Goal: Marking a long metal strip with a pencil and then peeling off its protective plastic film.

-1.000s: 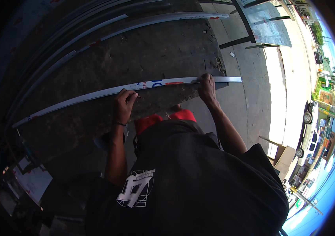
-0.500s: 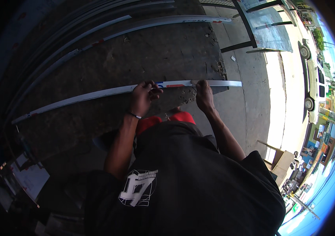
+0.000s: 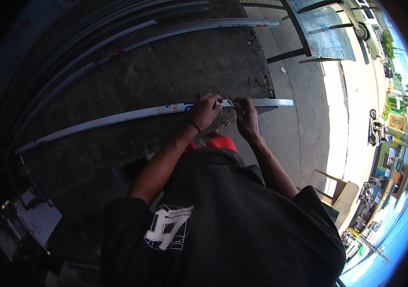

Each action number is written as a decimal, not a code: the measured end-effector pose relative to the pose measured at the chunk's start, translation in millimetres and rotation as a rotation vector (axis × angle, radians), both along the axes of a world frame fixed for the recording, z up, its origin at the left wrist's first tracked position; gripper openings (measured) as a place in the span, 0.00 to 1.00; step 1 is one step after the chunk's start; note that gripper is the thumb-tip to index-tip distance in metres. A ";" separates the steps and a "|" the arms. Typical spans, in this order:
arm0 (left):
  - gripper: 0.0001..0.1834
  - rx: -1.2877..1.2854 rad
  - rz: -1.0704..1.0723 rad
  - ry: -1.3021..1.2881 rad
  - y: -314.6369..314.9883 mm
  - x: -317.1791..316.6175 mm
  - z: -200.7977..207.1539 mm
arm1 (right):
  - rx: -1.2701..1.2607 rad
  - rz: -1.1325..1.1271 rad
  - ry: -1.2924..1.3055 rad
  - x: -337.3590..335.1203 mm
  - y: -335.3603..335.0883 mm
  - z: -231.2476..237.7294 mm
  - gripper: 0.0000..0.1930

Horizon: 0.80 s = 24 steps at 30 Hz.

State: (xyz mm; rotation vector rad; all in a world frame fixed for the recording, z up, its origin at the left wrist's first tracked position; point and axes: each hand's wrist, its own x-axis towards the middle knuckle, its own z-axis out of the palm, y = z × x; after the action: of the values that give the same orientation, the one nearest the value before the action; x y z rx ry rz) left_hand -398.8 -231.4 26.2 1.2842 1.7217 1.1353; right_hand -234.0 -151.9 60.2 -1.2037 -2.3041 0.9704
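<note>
A long white metal strip lies across the rough concrete ground in front of me. My left hand rests on it with the fingers curled over its top. A dark band circles that wrist. My right hand is a little to the right on the same strip. Its fingertips pinch a small dark object against the strip, and I cannot tell what that object is. The two hands nearly touch. The strip's right end sticks out past the edge of the darker slab.
Several more long metal profiles lie in curved rows further back. A framed panel stands at the top right. Vehicles are parked on the sunny street to the right. Papers lie at the lower left.
My left hand has slid to the right along the strip until it is next to my right hand. The right hand has stayed near the same spot, now pinching at the strip.
</note>
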 end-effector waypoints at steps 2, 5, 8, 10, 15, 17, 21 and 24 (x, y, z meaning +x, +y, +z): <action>0.10 0.001 -0.023 0.178 11.6 1.1 -1.8 | -0.066 -0.123 0.015 8.8 3.8 0.3 0.07; 0.10 0.071 -0.177 0.287 36.5 -2.6 -14.5 | -0.083 -0.127 0.014 23.4 9.9 1.7 0.07; 0.08 0.226 -0.347 0.431 53.6 -8.3 -28.4 | -0.108 -0.194 0.006 28.1 13.0 -0.6 0.07; 0.08 0.220 -0.461 0.557 61.2 -10.5 -29.2 | -0.117 -0.235 -0.014 32.0 14.4 -3.0 0.07; 0.10 0.239 -0.626 0.643 73.7 -11.3 -22.4 | -0.205 -0.209 -0.055 29.7 15.3 -10.3 0.13; 0.10 0.286 -0.652 0.666 77.3 -12.3 -26.7 | -0.043 -0.152 -0.038 31.8 13.7 -22.8 0.21; 0.08 0.324 -0.694 0.625 76.2 -15.9 -34.2 | 0.201 -0.010 -0.324 41.7 1.3 -37.0 0.27; 0.08 0.290 -0.707 0.604 73.4 -20.7 -34.1 | 0.352 0.041 -0.388 45.6 -0.7 -42.3 0.29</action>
State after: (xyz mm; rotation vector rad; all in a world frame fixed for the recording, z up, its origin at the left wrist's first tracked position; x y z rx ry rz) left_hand -419.5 -158.0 -7.9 2.3518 1.2866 0.6093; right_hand -188.4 -152.6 17.9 -1.2795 -2.6566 0.3330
